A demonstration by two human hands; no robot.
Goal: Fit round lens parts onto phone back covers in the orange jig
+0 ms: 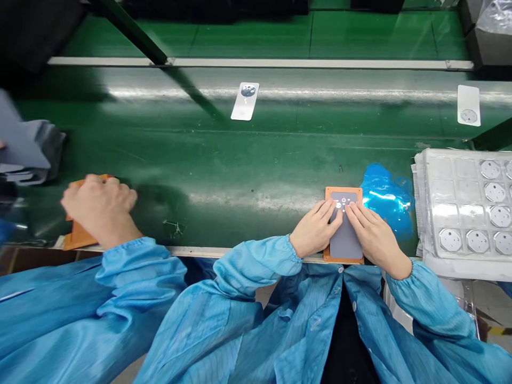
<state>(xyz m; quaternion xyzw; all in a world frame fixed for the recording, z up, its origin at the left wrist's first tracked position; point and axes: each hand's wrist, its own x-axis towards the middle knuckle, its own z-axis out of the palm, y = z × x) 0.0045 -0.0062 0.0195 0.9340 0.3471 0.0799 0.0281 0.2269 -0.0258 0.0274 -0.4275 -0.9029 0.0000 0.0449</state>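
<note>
A grey phone back panel (344, 234) with camera cutouts near its top lies in an orange fixture (343, 261) at the front edge of the green bench. My left hand (314, 229) rests on the panel's left side, fingertips and thumb close to the cutouts. From the right, my right hand (372, 232) lays its outstretched fingers on the panel beside the same cutouts. Both hands have extended fingers that press on the panel without wrapping round it. Fingers cover part of the cutout area. Crumpled blue film (386, 197) touches the fixture's right side.
White trays (440, 208) of round parts are stacked at right. Two white phone panels (245, 106) lie farther back on the green surface (240, 160). At left, a co-worker's hand (100, 205) covers another orange fixture (78, 237). A dark post (128, 32) slants across the back.
</note>
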